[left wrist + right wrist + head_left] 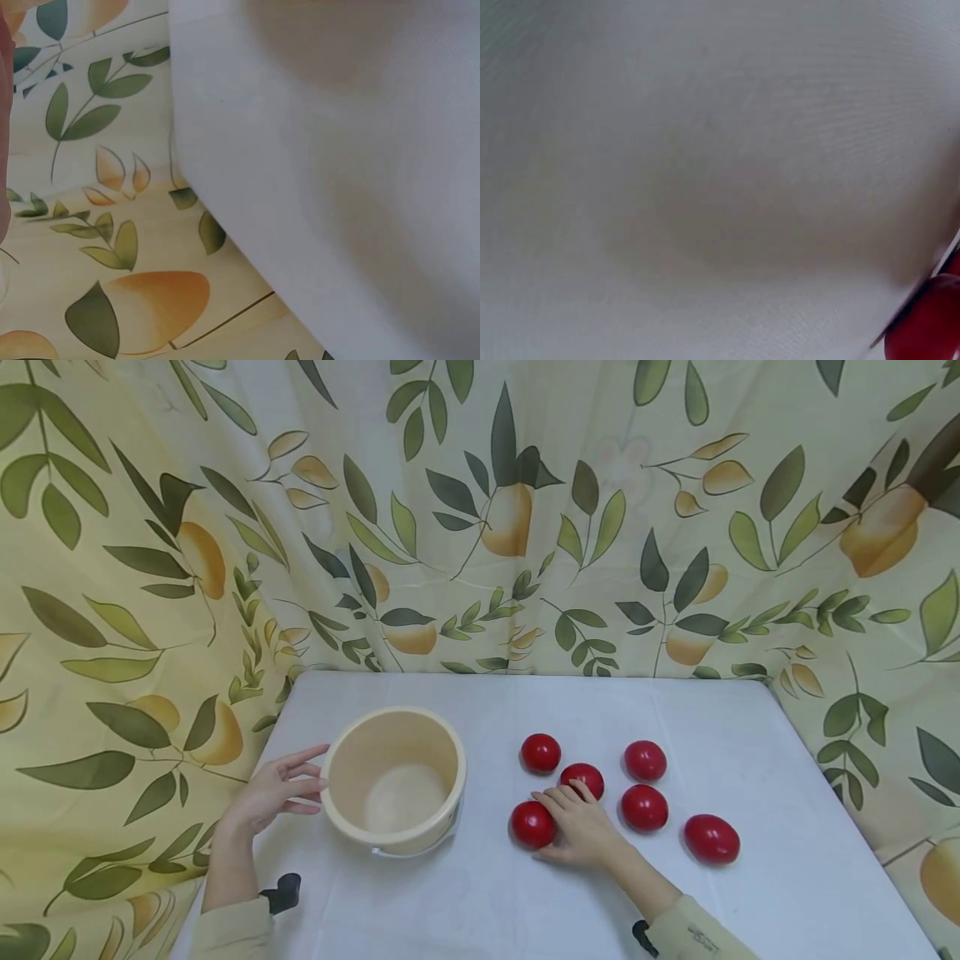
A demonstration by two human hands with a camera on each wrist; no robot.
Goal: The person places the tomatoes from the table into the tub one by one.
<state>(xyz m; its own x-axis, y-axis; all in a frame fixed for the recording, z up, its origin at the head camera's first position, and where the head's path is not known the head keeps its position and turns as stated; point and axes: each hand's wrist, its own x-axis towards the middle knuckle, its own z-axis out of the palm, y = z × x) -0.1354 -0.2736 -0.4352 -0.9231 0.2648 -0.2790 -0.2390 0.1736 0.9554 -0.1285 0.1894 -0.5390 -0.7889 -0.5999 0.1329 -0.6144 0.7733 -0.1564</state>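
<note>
A cream bucket [438, 835] with a thin handle at its front stands on the table's left half. Beside its left wall is my left hand [273, 793], palm toward the bucket, with loosely extended fingers at the rim. My right hand [581, 831] grips a shiny red ball [531, 825], fingers over its upper right side and thumb at its lower right. Just beyond those fingers lies a second red ball [582, 779], partly hidden by them. In the right wrist view, part of a red ball [926, 326] shows at the lower right corner.
Another red ball [540, 753] lies farther back. To the right are two more, a rear red ball [645, 761] and a nearer red ball [643, 807], plus an oval red one [711, 839]. The white table [480, 910] meets a leaf-and-fruit-patterned curtain [465, 568] behind.
</note>
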